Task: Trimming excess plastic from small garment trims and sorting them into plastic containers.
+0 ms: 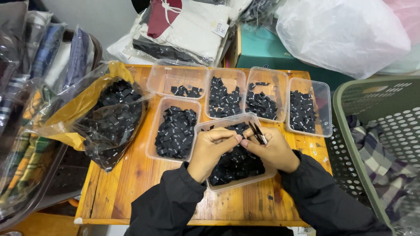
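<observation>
**Both hands met over the nearest tub of black labels**

From my feed, the right hand (273,150) had its thumb and forefinger pinched shut on a thin stack of black labels (259,133), which stuck up and away from the fingertips at a slant. The left hand (213,150) was curled in against it, fingertips closed and touching the right hand's, perhaps on the lower end of that same stack; I couldn't tell at this size. Both hands hovered directly over the near clear tub (218,185), heaped with more black labels.

Just to its left sat a second tub (153,150), well filled. Behind, along the wooden table (131,188), ran four more: the far-left tub (162,78) held only a few labels, the next tub (238,76) and the third tub (280,78) were fuller, and the far-right tub (323,94) held a dense patch. At the table's left lay a clear plastic bag (87,116), stuffed with labels.
</observation>
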